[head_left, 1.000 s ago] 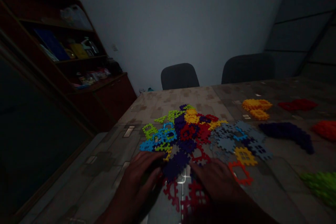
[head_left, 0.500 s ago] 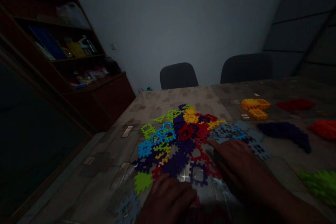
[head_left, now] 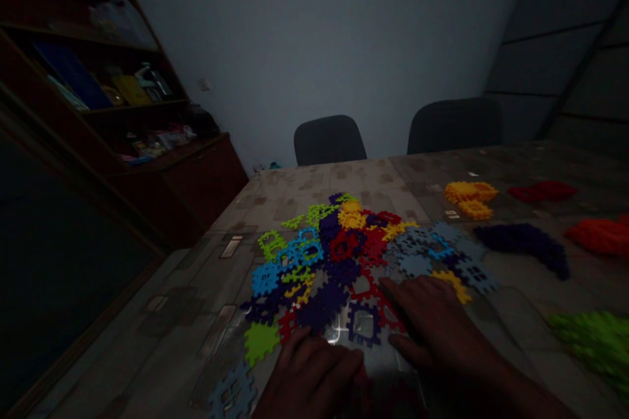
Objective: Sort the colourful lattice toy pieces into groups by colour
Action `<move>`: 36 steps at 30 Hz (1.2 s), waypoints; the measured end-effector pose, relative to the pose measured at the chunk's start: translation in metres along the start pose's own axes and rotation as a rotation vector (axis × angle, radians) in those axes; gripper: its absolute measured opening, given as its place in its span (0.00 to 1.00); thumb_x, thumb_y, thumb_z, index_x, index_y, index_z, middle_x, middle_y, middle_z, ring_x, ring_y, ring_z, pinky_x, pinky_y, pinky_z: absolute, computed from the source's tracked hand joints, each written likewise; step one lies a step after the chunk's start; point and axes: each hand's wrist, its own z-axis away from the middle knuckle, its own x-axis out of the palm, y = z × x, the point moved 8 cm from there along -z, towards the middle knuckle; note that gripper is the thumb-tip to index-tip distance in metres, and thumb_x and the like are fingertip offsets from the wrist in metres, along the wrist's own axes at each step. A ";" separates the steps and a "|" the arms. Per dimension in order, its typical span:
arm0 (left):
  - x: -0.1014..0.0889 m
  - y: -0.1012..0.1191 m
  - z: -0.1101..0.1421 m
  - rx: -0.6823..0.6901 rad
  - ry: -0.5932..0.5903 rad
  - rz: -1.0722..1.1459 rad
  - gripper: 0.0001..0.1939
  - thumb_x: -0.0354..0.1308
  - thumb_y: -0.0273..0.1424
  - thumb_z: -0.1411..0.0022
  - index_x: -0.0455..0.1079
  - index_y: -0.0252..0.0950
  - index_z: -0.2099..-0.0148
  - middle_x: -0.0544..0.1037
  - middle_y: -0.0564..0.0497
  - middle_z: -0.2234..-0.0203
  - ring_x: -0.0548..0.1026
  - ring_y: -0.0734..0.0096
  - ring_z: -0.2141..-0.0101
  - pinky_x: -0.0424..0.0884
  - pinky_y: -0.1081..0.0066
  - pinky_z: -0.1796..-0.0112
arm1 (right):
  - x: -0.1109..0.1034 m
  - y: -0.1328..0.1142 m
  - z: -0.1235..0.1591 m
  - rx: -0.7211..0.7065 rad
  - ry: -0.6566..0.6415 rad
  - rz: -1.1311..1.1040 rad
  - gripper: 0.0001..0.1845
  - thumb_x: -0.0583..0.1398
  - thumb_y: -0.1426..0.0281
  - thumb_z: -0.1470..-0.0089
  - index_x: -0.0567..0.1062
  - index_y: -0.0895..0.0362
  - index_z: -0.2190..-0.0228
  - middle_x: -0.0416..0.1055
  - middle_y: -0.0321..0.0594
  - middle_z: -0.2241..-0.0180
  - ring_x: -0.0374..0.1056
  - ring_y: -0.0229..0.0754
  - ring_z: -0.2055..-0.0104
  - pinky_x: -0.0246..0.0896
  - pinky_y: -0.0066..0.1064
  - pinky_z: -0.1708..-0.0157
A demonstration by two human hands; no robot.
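Observation:
A loose pile of flat, notched plastic building pieces lies in front of me. My right hand point(head_left: 432, 317) is over the pile's right side, fingers stretched forward and thumb apart, holding nothing visible. Its fingertips are beside a red frame piece point(head_left: 362, 286). A yellow piece point(head_left: 453, 285) lies just beyond its knuckles. My left hand point(head_left: 312, 373) is low at the near edge, fingers curled in; what is under them, if anything, is hidden in the dark. Near it are a green piece point(head_left: 260, 342), a grey window piece point(head_left: 233, 393) and a purple square frame point(head_left: 364, 323).
Sorted heaps stand to the right: yellow point(head_left: 470, 193), red point(head_left: 542, 190), dark purple point(head_left: 525, 242), orange point(head_left: 599, 236) and green point(head_left: 594, 344). Grey pieces point(head_left: 479, 273) spread beside the pile. Two chairs point(head_left: 330, 139) are beyond the patterned table point(head_left: 191, 288); a shelf unit point(head_left: 196, 177) is at left.
My right hand has drawn back slightly, its thumb now showing apart. A yellow piece now shows beyond it, by the grey ones. My left hand stays nearly in place. The view has shifted slightly.

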 end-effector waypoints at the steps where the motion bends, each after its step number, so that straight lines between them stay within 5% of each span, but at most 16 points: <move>1: 0.000 0.000 0.000 0.015 -0.009 0.000 0.24 0.51 0.48 0.26 0.62 0.40 0.37 0.82 0.51 0.55 0.78 0.65 0.58 0.66 0.61 0.45 | 0.001 -0.002 0.000 0.003 0.012 0.005 0.34 0.62 0.71 0.46 0.62 0.56 0.39 0.73 0.45 0.56 0.68 0.51 0.54 0.53 0.46 0.53; 10: 0.002 0.001 0.003 0.009 0.030 -0.001 0.23 0.49 0.47 0.25 0.62 0.40 0.37 0.81 0.51 0.61 0.78 0.66 0.62 0.63 0.59 0.42 | -0.005 -0.008 -0.006 0.038 0.136 -0.024 0.26 0.58 0.74 0.42 0.66 0.56 0.42 0.73 0.44 0.58 0.66 0.50 0.57 0.51 0.45 0.53; 18: 0.008 -0.002 0.006 -0.038 -0.045 0.042 0.21 0.48 0.43 0.24 0.60 0.42 0.34 0.80 0.51 0.58 0.77 0.64 0.59 0.61 0.52 0.40 | -0.015 -0.019 -0.041 0.051 -0.057 -0.136 0.20 0.54 0.78 0.35 0.72 0.52 0.45 0.76 0.41 0.60 0.66 0.47 0.55 0.52 0.41 0.51; 26: 0.011 -0.007 0.010 -0.059 0.007 0.006 0.23 0.54 0.44 0.26 0.62 0.42 0.35 0.81 0.52 0.62 0.77 0.64 0.60 0.62 0.52 0.39 | -0.005 -0.043 -0.078 0.006 -0.166 -0.028 0.15 0.56 0.82 0.41 0.77 0.56 0.59 0.78 0.43 0.60 0.68 0.49 0.55 0.54 0.37 0.56; 33: 0.030 -0.007 0.008 -0.070 -0.091 0.021 0.19 0.59 0.40 0.29 0.65 0.49 0.38 0.82 0.57 0.63 0.77 0.67 0.62 0.58 0.53 0.36 | 0.003 -0.046 -0.082 -0.084 -0.186 0.009 0.16 0.57 0.83 0.43 0.77 0.56 0.58 0.76 0.44 0.64 0.68 0.47 0.61 0.55 0.35 0.64; 36: 0.023 -0.006 0.005 -0.078 -0.085 0.051 0.16 0.58 0.36 0.28 0.67 0.48 0.40 0.82 0.57 0.61 0.78 0.66 0.59 0.54 0.51 0.35 | 0.000 -0.044 -0.076 -0.089 -0.160 -0.012 0.18 0.58 0.84 0.47 0.77 0.55 0.58 0.75 0.44 0.62 0.68 0.48 0.61 0.58 0.36 0.62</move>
